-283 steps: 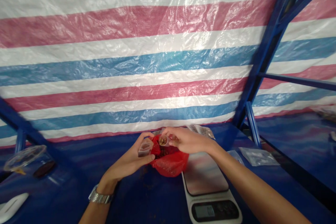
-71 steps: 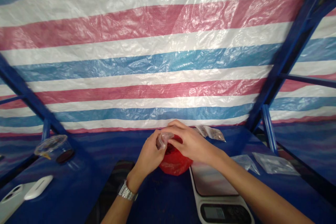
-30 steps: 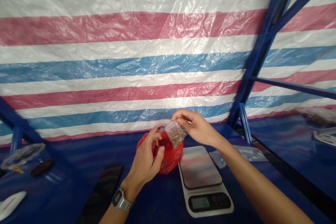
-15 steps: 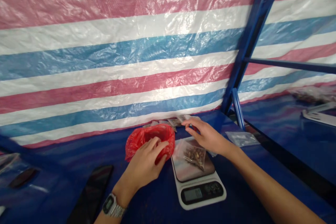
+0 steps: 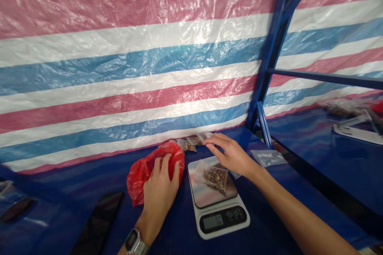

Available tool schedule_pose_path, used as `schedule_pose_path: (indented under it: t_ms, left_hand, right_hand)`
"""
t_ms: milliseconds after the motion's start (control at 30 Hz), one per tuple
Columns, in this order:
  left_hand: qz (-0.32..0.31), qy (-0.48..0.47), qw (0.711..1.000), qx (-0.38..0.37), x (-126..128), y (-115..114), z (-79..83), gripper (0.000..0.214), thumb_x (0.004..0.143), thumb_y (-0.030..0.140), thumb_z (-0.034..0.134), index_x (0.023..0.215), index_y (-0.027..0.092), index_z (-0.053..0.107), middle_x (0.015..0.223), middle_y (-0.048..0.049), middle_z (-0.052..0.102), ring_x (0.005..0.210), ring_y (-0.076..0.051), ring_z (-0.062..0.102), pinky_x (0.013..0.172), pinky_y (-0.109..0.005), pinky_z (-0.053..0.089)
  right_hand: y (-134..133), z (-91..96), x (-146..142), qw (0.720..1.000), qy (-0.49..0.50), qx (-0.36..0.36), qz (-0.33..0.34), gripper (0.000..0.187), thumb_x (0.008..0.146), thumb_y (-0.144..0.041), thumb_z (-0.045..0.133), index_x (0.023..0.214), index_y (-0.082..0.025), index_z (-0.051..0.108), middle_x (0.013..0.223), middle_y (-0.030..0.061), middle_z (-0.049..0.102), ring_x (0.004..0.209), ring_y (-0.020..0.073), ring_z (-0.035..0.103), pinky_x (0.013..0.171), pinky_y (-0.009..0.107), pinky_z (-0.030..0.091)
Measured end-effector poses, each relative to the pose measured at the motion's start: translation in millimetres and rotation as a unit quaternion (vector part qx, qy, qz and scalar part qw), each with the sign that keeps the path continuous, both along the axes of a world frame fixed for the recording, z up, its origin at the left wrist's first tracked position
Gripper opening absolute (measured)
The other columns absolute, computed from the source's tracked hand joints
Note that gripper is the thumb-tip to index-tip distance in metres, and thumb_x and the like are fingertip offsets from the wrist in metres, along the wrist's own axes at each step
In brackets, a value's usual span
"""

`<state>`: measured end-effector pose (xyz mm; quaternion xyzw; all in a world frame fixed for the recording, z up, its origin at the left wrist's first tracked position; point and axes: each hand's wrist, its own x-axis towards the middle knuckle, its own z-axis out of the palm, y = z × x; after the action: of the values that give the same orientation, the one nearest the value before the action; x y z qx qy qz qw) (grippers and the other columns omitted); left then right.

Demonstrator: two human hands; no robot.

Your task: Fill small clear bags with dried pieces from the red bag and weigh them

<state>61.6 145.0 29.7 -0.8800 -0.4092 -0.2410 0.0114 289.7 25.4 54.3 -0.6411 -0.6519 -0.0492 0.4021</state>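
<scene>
My left hand has its fingers spread over the mouth of a crumpled red plastic bag, the fingertips at its opening. The bag's inside is mostly hidden. My right hand reaches over the back of a white digital kitchen scale, thumb and fingers apart. Its fingertips are at a small clear bag; whether they touch it I cannot tell. A clear zip bag of brown dried pieces lies on the scale's metal plate. Small filled bags lie in a row behind.
A flat clear plastic bag lies right of my right hand. A dark phone-like slab rests at the left front. A blue metal post rises at the right, before a striped tarpaulin wall. Another white scale stands far right.
My left hand and the red bag have shifted left, away from the scale, and the fingers have spread. My right hand has moved slightly down toward the small bags behind the scale.
</scene>
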Motion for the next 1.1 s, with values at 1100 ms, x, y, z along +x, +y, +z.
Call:
schedule_pose_path:
  t_ms: [1100]
  left_hand:
    - [-0.071,-0.164,0.978,0.105,-7.7,5.5,7.5,0.02,0.1,0.024,0.051,0.11,0.02,0.068,0.109,-0.0096,0.07,0.1,-0.027,0.068,0.091,-0.039,0.05]
  right_hand:
    - [-7.7,0.1,-10.8,0.975,0.004,-0.22,0.024,0.025,0.091,-0.044,0.07,0.103,-0.022,0.064,0.081,0.0015,0.067,0.074,0.0203,0.062,0.071,0.032,0.044]
